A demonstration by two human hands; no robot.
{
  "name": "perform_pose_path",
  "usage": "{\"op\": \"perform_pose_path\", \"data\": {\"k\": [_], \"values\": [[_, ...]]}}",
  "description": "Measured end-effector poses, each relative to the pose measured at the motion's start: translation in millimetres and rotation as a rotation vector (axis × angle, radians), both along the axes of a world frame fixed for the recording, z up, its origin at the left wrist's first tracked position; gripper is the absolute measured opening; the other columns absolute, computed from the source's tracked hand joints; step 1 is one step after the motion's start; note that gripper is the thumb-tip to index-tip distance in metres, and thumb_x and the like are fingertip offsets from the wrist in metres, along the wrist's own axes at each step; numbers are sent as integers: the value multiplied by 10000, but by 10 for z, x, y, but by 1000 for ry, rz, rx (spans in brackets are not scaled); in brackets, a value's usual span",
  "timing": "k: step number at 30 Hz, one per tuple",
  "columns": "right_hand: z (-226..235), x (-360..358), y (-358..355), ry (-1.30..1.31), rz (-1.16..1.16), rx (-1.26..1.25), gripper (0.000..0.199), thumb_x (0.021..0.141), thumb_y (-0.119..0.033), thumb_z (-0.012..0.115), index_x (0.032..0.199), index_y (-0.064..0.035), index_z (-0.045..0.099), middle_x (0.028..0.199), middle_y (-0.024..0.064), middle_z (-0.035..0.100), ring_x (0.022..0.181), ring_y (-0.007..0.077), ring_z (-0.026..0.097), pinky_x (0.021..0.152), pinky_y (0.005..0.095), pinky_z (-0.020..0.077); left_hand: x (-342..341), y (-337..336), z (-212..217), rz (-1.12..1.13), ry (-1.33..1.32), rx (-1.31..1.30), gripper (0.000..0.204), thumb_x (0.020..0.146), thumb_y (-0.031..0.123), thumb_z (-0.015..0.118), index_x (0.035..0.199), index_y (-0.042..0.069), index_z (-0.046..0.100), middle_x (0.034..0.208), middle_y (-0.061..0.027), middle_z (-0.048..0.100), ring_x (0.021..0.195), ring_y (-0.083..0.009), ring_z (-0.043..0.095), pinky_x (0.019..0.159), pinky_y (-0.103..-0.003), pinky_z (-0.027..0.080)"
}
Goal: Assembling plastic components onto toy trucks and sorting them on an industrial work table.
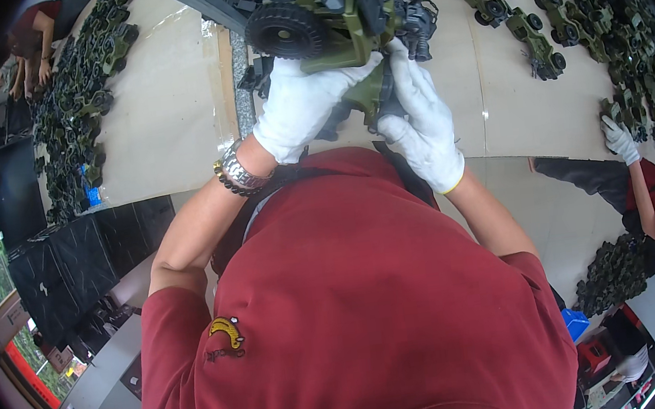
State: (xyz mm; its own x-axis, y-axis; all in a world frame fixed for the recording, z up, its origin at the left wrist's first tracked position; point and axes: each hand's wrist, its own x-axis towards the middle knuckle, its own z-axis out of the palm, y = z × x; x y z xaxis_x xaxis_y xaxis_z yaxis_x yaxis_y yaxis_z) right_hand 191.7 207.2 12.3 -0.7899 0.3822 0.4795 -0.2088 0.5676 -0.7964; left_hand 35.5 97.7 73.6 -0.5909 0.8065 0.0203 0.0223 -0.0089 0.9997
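Holding the green toy truck (pixel 326 19) steady: left hand (pixel 301 104) clamps its body, right hand (pixel 422 117) grips the underside part; keep both grips firm, press squarely.

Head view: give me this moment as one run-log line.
left hand: gloved, gripping green toy jeep | right hand: gloved, on its underside | table: rows of toy jeeps | co-worker's gloved hand at right

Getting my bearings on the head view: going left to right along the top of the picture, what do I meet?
Rows of green toy vehicles → left hand → held toy jeep → right hand → single toy jeeps → co-worker's gloved hand.
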Motion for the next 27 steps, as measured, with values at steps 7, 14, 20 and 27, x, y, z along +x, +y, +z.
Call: {"op": "perform_pose_path", "data": {"k": [7, 14, 20, 27], "values": [[499, -206, 193, -36, -29, 63, 866, 754, -267, 797, 1485, -14, 408, 1564, 242, 353, 1337, 418, 436, 1112, 450, 373, 22, 109, -126, 146, -855, 96, 337, 1014, 249, 585, 1301, 71, 579, 1199, -69, 653, 1069, -209, 647, 947, -370, 528], [236, -498, -55, 172, -387, 286, 756, 591, -462, 855, 1211, -94, 629, 1173, 114, 638, 1020, 339, 590, 889, 440, 466, 222, -147, -463, 231, -1129, 76, 343, 1038, 381, 508, 1198, 101, 624, 1175, -91, 672, 1117, -246, 629, 996, -420, 496], [-50, -608, 126, 183, -334, 286, 630, 664, -425, 831, 1157, -85, 637, 1092, 98, 677, 935, 302, 621, 822, 414, 485, 161, -11, -561, 431, -1359, 8, 343, 1048, 331, 395, 1180, 111, 623, 1206, -82, 650, 1175, -260, 598, 997, -526, 485], [-805, 235, 2046, -422, -922, 312, 770, 725, -477, 823, 1358, -129, 556, 1372, 192, 532, 1191, 426, 537, 953, 536, 470, -1350, -783, -835, 629, -1070, 140, 579, 917, 506, 671, 1316, 118, 514, 1341, -155, 505, 1285, -362, 484, 1116, -708, 299]]}}
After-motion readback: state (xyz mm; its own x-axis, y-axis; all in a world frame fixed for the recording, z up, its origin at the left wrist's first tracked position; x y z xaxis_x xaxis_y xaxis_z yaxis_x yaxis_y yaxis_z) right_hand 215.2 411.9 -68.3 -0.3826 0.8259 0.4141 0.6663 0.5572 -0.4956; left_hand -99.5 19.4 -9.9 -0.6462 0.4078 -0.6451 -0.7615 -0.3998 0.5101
